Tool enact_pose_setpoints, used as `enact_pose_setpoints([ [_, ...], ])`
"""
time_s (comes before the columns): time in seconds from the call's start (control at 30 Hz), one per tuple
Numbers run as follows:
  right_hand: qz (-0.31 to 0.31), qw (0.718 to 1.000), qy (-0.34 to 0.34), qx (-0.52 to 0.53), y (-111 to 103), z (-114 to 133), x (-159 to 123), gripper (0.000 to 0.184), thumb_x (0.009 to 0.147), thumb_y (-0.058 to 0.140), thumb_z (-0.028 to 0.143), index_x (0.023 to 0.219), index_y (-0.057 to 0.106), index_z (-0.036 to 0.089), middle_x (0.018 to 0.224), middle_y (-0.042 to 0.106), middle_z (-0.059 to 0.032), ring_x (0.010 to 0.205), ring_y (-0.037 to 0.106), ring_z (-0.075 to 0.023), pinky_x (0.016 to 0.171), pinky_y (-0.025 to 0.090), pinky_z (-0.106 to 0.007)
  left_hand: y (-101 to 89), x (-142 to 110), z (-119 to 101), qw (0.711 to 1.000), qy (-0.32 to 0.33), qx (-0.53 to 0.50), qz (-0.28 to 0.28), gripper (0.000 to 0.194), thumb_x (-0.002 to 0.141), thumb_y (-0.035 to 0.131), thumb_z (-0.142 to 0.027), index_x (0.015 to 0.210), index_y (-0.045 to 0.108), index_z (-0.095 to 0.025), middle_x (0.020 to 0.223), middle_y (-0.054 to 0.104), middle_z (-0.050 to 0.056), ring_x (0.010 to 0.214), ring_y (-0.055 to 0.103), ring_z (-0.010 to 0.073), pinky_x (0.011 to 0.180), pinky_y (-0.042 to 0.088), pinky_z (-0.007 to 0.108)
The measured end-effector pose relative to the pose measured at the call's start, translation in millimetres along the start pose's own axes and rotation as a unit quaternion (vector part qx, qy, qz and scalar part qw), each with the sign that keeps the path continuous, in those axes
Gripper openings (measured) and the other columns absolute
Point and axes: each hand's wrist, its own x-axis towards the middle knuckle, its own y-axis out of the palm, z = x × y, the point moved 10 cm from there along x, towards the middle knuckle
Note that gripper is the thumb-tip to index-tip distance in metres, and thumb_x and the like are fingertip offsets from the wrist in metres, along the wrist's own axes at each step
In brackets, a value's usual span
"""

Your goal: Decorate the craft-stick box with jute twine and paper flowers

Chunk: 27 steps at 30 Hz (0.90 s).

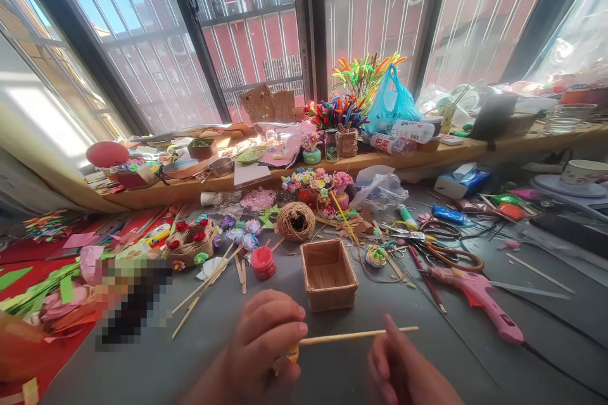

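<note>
In the head view my left hand (268,345) is closed around one end of a thin wooden stick (342,336), with a small yellow piece (293,353) showing between the fingers; its kind is partly hidden. The stick points right, almost level, over the grey table. Beside its far part is my right hand (403,364), thumb raised across the stick and apart from the loosely curled fingers. Just beyond both hands stands an open brown rectangular box (329,297). A red lidded jar (263,263) and a ball of twine (295,221) lie behind to the left.
At right lie a pink glue gun (479,297) with its cord and scissors (456,256). A twine basket with red flowers (190,247), loose sticks (204,294) and coloured paper (61,291) lie left. A cluttered windowsill (285,168) runs along the back.
</note>
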Motion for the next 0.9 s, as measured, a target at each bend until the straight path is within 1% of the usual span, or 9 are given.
enact_pose_setpoints([
  [0.13, 0.046, 0.998, 0.046, 0.023, 9, -19, 12, 0.08, 0.068, 0.068, 0.094, 0.042, 0.042, 0.023, 0.036, 0.026, 0.0095, 0.038, 0.027, -0.0064, 0.046, 0.028, -0.022, 3.9, 3, -15, 0.997, 0.037, 0.044, 0.044, 0.032, 0.104, 0.057, -0.042, 0.129, 0.07, -0.027, 0.087, 0.083, 0.011, 0.077, 0.081, 0.0298, 0.067, 0.065, 0.043],
  [0.23, 0.066, 0.997, 0.024, 0.042, 16, -20, 18, 0.076, 0.066, 0.078, 0.086, 0.042, 0.042, 0.023, 0.034, 0.026, 0.0109, 0.036, 0.022, -0.0049, 0.045, 0.023, -0.021, 12.5, 5, -31, 0.99, 0.104, 0.06, 0.074, 0.017, 0.099, 0.066, -0.027, 0.114, 0.073, -0.022, 0.083, 0.084, 0.007, 0.073, 0.081, 0.025, 0.061, 0.063, 0.035],
  [0.3, 0.088, 0.994, 0.023, 0.063, 21, -23, 20, 0.073, 0.064, 0.084, 0.078, 0.043, 0.041, 0.023, 0.033, 0.025, 0.0114, 0.034, 0.02, -0.0047, 0.043, 0.021, -0.021, 18.8, 9, -38, 0.987, 0.129, 0.049, 0.086, 0.014, 0.092, 0.071, -0.016, 0.104, 0.074, -0.023, 0.081, 0.083, 0.004, 0.067, 0.079, 0.0208, 0.056, 0.06, 0.029],
  [0.4, 0.092, 0.991, 0.039, 0.085, 21, -29, 22, 0.079, 0.061, 0.085, 0.079, 0.041, 0.032, 0.024, 0.031, 0.024, 0.0109, 0.033, 0.02, -0.0043, 0.041, 0.016, -0.021, 29.4, 16, -36, 0.989, 0.101, 0.019, 0.104, 0.014, 0.089, 0.076, -0.019, 0.1, 0.076, -0.028, 0.083, 0.082, 0.003, 0.063, 0.075, 0.0183, 0.054, 0.058, 0.027],
  [0.5, 0.072, 0.993, 0.03, 0.091, 18, -25, 23, 0.08, 0.061, 0.085, 0.08, 0.044, 0.031, 0.024, 0.033, 0.022, 0.0123, 0.035, 0.018, -0.0036, 0.042, 0.015, -0.021, 35.0, 20, -29, 0.993, 0.062, -0.009, 0.105, 0.013, 0.09, 0.077, -0.025, 0.1, 0.077, -0.033, 0.078, 0.079, 0.0, 0.058, 0.071, 0.0162, 0.052, 0.055, 0.026],
  [0.57, 0.074, 0.993, 0.016, 0.086, 19, -18, 23, 0.077, 0.061, 0.086, 0.079, 0.047, 0.034, 0.024, 0.034, 0.021, 0.0136, 0.035, 0.017, -0.0033, 0.043, 0.016, -0.021, 35.1, 21, -28, 0.993, 0.069, 0.001, 0.099, 0.012, 0.091, 0.074, -0.024, 0.098, 0.076, -0.033, 0.075, 0.078, -0.001, 0.057, 0.07, 0.0156, 0.05, 0.052, 0.027],
  [0.7, 0.071, 0.996, -0.004, 0.047, 19, -8, 20, 0.073, 0.062, 0.082, 0.083, 0.05, 0.041, 0.023, 0.036, 0.025, 0.0129, 0.037, 0.017, -0.0035, 0.045, 0.017, -0.022, 34.4, 14, -32, 0.984, 0.133, 0.059, 0.104, 0.012, 0.098, 0.065, -0.024, 0.106, 0.073, -0.022, 0.083, 0.082, 0.004, 0.067, 0.075, 0.019, 0.054, 0.054, 0.03],
  [0.8, 0.042, 0.998, -0.01, 0.045, 14, -5, 18, 0.07, 0.064, 0.083, 0.081, 0.052, 0.048, 0.022, 0.038, 0.03, 0.0114, 0.039, 0.021, -0.0047, 0.046, 0.017, -0.023, 30.7, 11, -25, 0.988, 0.109, 0.068, 0.083, 0.027, 0.108, 0.048, -0.034, 0.111, 0.07, -0.019, 0.083, 0.08, 0.008, 0.071, 0.075, 0.0206, 0.06, 0.057, 0.032],
  [0.9, 0.027, 0.995, -0.02, 0.094, 13, -2, 13, 0.065, 0.064, 0.088, 0.075, 0.053, 0.053, 0.021, 0.042, 0.035, 0.0097, 0.041, 0.025, -0.0061, 0.048, 0.021, -0.025, 26.2, 12, -21, 0.993, 0.075, 0.078, 0.037, 0.033, 0.111, 0.039, -0.032, 0.107, 0.068, -0.016, 0.083, 0.077, 0.009, 0.07, 0.072, 0.0202, 0.061, 0.057, 0.034],
])
